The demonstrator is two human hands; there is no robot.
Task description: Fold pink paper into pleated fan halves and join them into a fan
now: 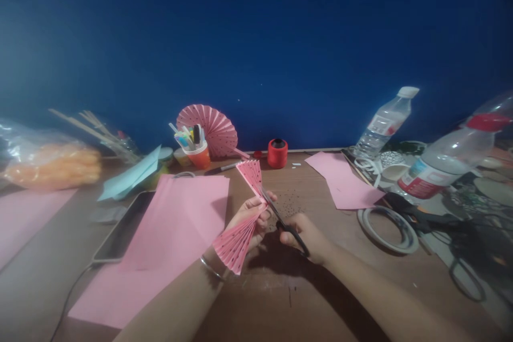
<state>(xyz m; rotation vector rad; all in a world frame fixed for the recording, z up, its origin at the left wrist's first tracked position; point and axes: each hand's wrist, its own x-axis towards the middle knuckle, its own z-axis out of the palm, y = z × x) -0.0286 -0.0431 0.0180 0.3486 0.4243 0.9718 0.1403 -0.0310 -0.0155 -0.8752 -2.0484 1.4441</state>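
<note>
My left hand [251,219] pinches the middle of a pleated pink paper fan [242,214] with dark dots, its two ends flaring up and down. My right hand [306,236] grips black-handled scissors [286,224] whose blades reach the fan's pinched middle beside my left fingers. Both hands hover just above the brown table [280,288]. A bangle sits on my left wrist.
A large pink sheet [168,240] lies left over a tablet [120,230]. Behind stand an orange cup of pens [196,152], a finished pink fan [214,131], a red thread spool [277,153]. Right: pink paper [340,181], two plastic bottles [385,123], white cable [387,224].
</note>
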